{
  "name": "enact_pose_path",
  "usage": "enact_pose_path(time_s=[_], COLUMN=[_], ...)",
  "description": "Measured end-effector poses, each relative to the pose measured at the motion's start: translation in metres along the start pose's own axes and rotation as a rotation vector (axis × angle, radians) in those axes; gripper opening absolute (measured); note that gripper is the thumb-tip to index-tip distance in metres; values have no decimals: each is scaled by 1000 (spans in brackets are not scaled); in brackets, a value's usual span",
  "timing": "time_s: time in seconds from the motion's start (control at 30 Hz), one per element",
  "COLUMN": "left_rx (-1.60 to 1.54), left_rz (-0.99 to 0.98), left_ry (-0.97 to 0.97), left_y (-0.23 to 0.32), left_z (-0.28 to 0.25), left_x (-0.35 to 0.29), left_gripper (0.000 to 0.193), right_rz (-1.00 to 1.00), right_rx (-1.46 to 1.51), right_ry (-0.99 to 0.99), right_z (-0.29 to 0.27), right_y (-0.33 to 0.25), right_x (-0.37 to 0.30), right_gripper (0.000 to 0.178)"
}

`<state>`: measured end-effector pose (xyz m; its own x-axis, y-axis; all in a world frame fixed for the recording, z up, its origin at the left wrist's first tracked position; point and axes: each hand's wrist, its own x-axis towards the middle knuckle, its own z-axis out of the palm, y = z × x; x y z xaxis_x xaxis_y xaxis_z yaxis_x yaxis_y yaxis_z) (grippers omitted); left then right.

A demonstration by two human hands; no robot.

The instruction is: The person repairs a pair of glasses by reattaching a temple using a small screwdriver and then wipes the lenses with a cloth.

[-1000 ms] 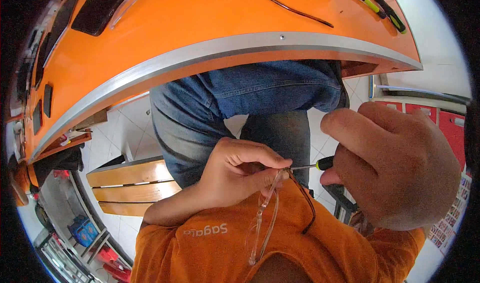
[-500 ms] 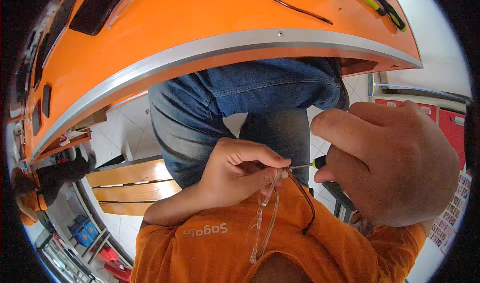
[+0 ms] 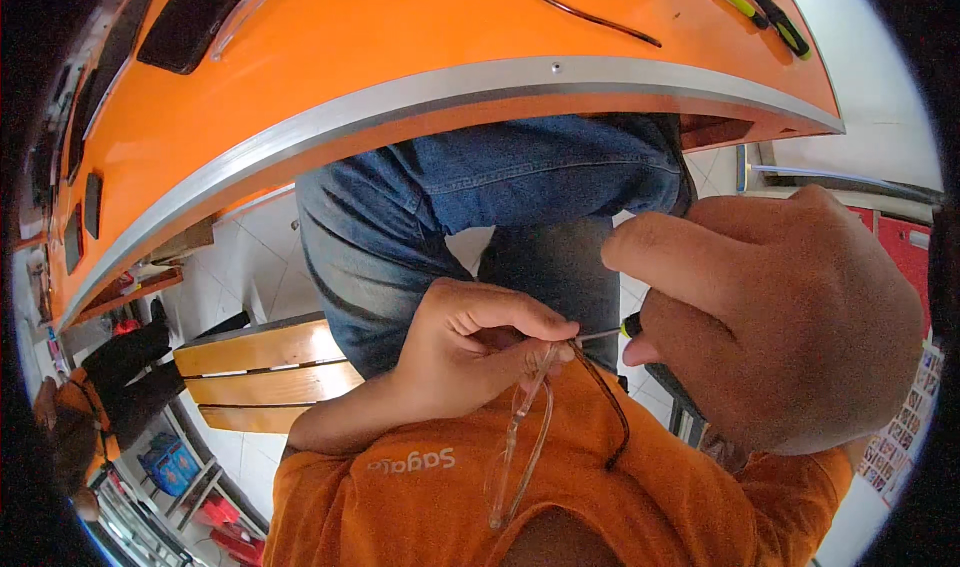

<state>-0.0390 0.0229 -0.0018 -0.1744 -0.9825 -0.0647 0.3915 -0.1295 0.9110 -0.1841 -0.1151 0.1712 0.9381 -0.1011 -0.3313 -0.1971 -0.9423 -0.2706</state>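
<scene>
My left hand (image 3: 480, 342) is closed, thumb and forefinger pinching the joint end of an eyeglass frame (image 3: 517, 427). Clear, thin parts of the frame hang down in front of my orange shirt. A dark brown temple arm (image 3: 618, 407) curves down from the same pinched spot. My right hand (image 3: 780, 317) is wrapped round a small screwdriver (image 3: 630, 325) with a black and yellow-green handle, most of it hidden by the fingers. The thin metal shaft reaches leftward to the joint at my left fingertips. Whether its tip sits in a screw is too small to tell.
Beyond my lap stands an orange table with a metal edge (image 3: 440, 86). On it lie another brown temple arm (image 3: 580, 17), two screwdrivers (image 3: 778, 22) and a dark flat object (image 3: 190, 27). A wooden bench (image 3: 270, 375) is at left; another person (image 3: 90, 417) is beyond it.
My right hand and the screwdriver have shifted slightly left and turned a little. The hanging clear parts have swung slightly left. The other person at far left has moved.
</scene>
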Motion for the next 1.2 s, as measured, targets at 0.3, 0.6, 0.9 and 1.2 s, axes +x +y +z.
enact_pose_path(time_s=[0.3,0.6,0.9,1.2], left_rx=[75,70,116,60], left_rz=[46,15,10,-13], left_ry=[-11,10,28,17], left_y=[0,3,4,6], left_z=[1,1,2,2], left_x=[2,0,1,-2], left_gripper=[14,14,13,14], right_rz=[-87,85,-61,215], right_rx=[-27,-27,-134,-107], right_ry=[279,16,86,34], right_z=[18,-3,8,5], right_y=[5,-11,5,-9], right_x=[-3,5,-1,0], right_gripper=[21,22,15,16])
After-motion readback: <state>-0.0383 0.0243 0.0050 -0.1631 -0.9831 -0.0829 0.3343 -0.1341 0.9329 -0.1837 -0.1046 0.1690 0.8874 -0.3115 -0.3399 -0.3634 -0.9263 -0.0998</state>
